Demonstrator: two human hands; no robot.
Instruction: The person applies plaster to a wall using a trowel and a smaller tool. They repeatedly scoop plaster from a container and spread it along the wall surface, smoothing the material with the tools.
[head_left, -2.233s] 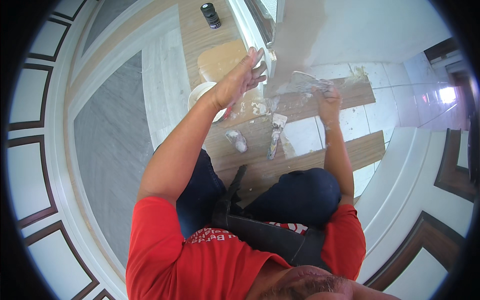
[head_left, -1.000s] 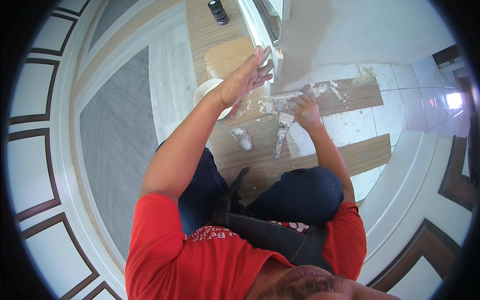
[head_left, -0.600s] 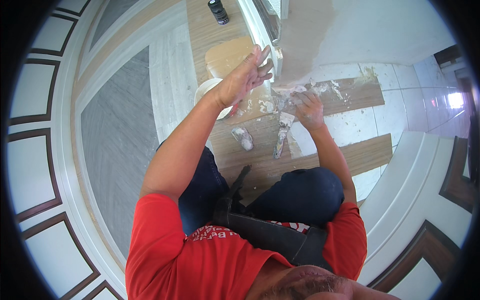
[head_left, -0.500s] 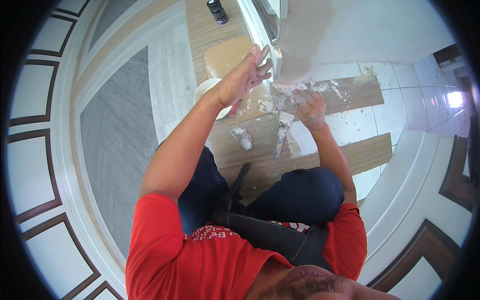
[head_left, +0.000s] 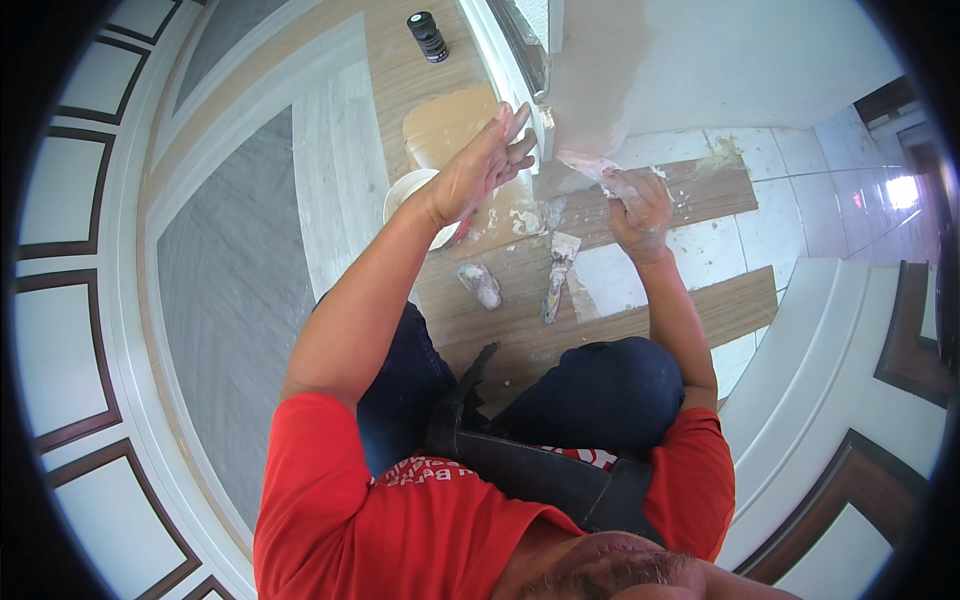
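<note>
My left hand (head_left: 472, 180) is raised beside the edge of a white door frame (head_left: 512, 75), its fingers stretched out and apart with nothing in them. Below it, partly hidden by the forearm, stands a round white tub (head_left: 402, 190). My right hand (head_left: 642, 212) is closed on a flat, pale, pointed piece (head_left: 588, 164) smeared with white paste; its exact kind is unclear. The piece points left toward the foot of the wall. Nearer me lie a paste-covered putty knife (head_left: 558, 275) and a whitish, paste-crusted lump (head_left: 481, 286).
A tan board (head_left: 450, 115) lies beyond the tub, with a black bottle (head_left: 428, 38) farther off. Wood-look planks (head_left: 710, 190) cross the white tiles (head_left: 775, 215), spotted with paste. A pale wall (head_left: 700, 70) rises ahead; a white panelled surface (head_left: 850, 400) stands at right.
My right hand has moved slightly right and nearer me with the pale piece, which now shows its pointed shape more clearly. My left hand stays near the frame edge, a little lower.
</note>
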